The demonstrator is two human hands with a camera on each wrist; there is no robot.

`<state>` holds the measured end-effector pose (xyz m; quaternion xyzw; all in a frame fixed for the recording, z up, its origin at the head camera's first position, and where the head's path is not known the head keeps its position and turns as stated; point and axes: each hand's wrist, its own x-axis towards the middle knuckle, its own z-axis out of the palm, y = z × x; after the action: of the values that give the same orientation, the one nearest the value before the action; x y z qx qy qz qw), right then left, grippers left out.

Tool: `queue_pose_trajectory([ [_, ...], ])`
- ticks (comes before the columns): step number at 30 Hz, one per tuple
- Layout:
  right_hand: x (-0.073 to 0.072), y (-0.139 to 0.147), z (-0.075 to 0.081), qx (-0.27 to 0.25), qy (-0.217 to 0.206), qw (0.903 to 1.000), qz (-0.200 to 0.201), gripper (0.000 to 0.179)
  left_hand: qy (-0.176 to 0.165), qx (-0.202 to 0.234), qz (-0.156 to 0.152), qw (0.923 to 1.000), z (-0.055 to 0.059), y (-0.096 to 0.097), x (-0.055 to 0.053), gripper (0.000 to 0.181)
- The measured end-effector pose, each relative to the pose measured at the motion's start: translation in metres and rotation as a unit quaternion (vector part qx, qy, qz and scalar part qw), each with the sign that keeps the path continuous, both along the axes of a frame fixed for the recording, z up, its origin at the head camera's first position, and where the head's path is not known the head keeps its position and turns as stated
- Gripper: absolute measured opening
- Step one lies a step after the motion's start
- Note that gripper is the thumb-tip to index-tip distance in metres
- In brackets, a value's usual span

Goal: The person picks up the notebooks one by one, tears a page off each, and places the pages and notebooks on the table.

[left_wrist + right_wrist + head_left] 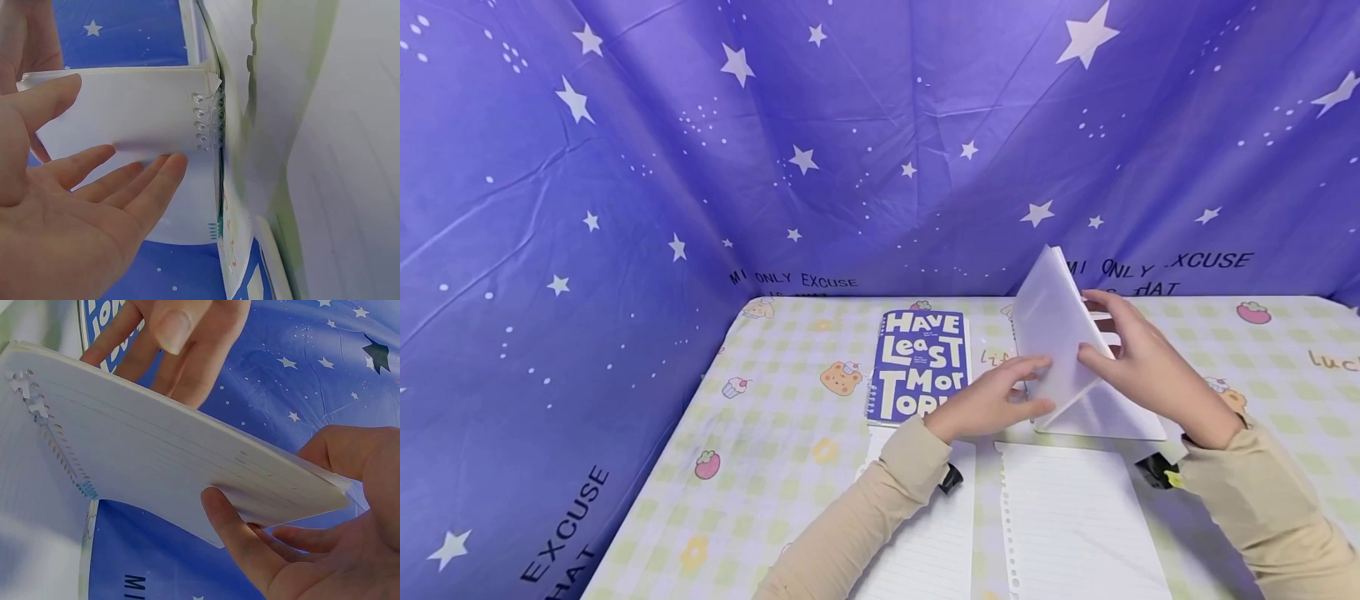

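A spiral-bound notebook stands opened at the back right of the table, a stack of its leaves raised steeply off the part lying flat. My right hand grips the free edge of this stack, thumb on one side and fingers on the other. Lined paper shows on the inner face in the right wrist view. On the outer side, my left hand has its fingers extended, fingertips right at the pale surface. Clear coil rings run along the notebook's spine in the left wrist view.
A blue notebook with large white lettering lies left of the raised one. Nearer me lie two loose lined sheets: one with punched holes, and another sheet partly under my left forearm. A starry blue curtain hangs behind the checked tablecloth.
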<state>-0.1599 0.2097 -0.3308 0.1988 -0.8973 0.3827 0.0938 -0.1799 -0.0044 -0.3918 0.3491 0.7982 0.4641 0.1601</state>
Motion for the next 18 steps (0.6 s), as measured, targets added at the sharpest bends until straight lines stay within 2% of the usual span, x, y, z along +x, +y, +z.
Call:
queue_pose_trajectory([
  [7,-0.005,0.004,-0.001,0.013,-0.014,0.9998,-0.008,0.067,0.019,-0.025,-0.006,0.9995,-0.002,0.000,-0.001,0.061],
  [14,-0.007,0.012,-0.002,0.022,-0.013,0.9996,-0.012,0.067,0.073,-0.071,-0.016,0.9946,-0.005,0.002,-0.002,0.061],
  [18,-0.010,0.018,-0.004,0.022,-0.013,0.9996,-0.010,0.066,0.089,-0.092,-0.018,0.9916,-0.005,0.003,-0.001,0.061],
])
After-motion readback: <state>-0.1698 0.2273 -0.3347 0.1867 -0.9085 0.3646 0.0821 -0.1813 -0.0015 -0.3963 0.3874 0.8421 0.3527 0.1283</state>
